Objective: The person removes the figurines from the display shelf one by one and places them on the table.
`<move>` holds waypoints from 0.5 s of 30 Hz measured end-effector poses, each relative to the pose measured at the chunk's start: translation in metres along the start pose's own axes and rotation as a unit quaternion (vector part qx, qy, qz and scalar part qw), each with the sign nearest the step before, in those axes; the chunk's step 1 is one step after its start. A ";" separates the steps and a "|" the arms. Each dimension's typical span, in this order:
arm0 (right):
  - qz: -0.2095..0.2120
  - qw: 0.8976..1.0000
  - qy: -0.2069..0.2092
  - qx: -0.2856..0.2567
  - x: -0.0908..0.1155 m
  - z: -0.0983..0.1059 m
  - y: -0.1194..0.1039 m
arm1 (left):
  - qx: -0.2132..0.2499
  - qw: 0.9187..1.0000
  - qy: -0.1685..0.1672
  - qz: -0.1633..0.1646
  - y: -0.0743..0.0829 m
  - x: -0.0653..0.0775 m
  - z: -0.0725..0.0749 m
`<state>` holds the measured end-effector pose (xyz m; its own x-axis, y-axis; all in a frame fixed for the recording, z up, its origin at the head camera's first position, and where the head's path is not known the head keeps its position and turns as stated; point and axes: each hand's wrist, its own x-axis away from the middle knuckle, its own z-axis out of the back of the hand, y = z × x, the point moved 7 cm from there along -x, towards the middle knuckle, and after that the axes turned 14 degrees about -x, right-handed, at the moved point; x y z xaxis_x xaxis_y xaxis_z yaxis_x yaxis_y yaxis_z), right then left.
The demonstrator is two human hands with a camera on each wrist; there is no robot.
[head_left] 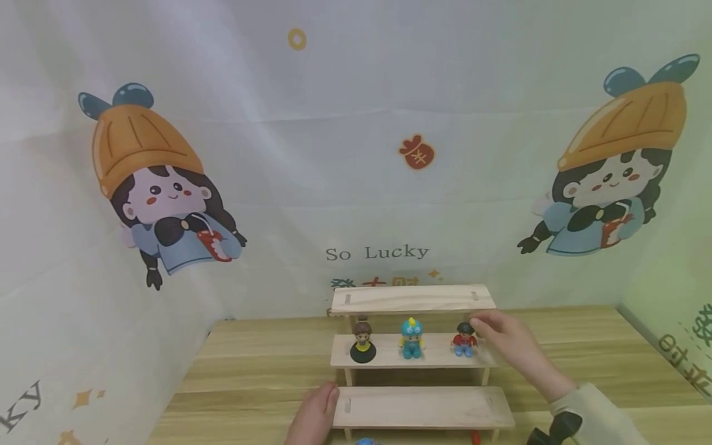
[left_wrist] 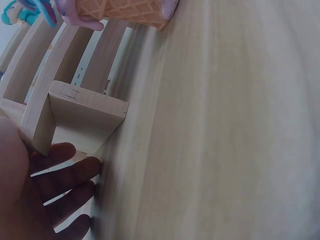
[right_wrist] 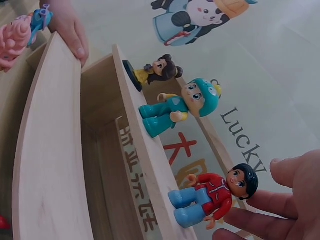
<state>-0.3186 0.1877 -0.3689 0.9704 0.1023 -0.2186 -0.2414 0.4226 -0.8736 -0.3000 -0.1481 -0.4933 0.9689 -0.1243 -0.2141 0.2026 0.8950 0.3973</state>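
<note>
The right hand is at the right end of the middle plank, fingers extended and apart, not clenched. Its fingertips lie close against the black-haired figurine in red jacket and blue trousers; actual contact cannot be confirmed. That figurine stands upright on the middle plank, near the front edge and short of the right end.

The teal-helmeted figurine occupies the centre of the same plank, with the brown-haired figurine in yellow dress on its dark base towards the left end. A gap separates each from its neighbour.

The left hand rests at the left end of the front plank, fingers released and largely straight beside the plank's corner. The top plank stands behind and higher. Table surface extends past both plank ends; the printed backdrop bounds the rear.
</note>
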 end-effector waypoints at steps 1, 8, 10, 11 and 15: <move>0.001 1.000 0.001 0.000 0.000 -0.001 0.000 | 0.000 1.000 0.001 -0.001 0.001 0.000 0.001; 0.005 1.000 0.003 0.007 -0.003 -0.004 0.003 | 0.000 1.000 0.001 0.002 0.001 0.001 0.002; 0.001 1.000 0.002 0.006 -0.003 -0.005 0.004 | 0.000 1.000 0.000 0.002 0.000 0.000 0.002; -0.002 1.000 0.001 0.005 -0.003 -0.005 0.004 | 0.000 1.000 -0.001 0.002 0.000 0.000 0.002; -0.017 1.000 -0.004 0.001 -0.005 -0.006 0.006 | 0.001 1.000 -0.005 0.003 -0.001 -0.001 0.001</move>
<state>-0.3247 0.1843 -0.3760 0.9781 0.0952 -0.1853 -0.2083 0.4276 -0.8796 -0.3006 -0.1488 -0.4929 0.9713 -0.1239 -0.2031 0.1978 0.8949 0.4000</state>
